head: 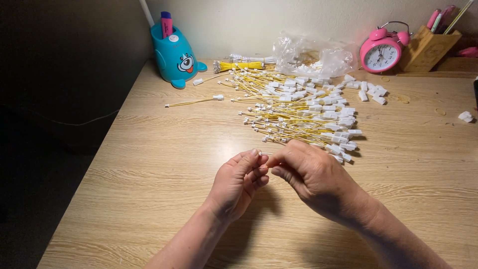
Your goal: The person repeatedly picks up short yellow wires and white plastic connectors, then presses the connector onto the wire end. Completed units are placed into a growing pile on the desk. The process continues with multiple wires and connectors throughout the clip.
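Observation:
My left hand (238,182) and my right hand (311,175) meet fingertip to fingertip over the wooden table (149,164). They pinch a small thin piece between them, mostly hidden by the fingers; what it is I cannot tell. Just beyond the hands lies a pile of yellow wires with white connectors (298,107). One single yellow wire (195,101) lies apart to the left of the pile.
A blue cartoon-shaped pen holder (177,57) stands at the back left. A clear plastic bag (311,57), a tied bundle of yellow wires (239,65), loose white connectors (371,92), a pink alarm clock (381,51) and a wooden pen stand (428,47) line the back.

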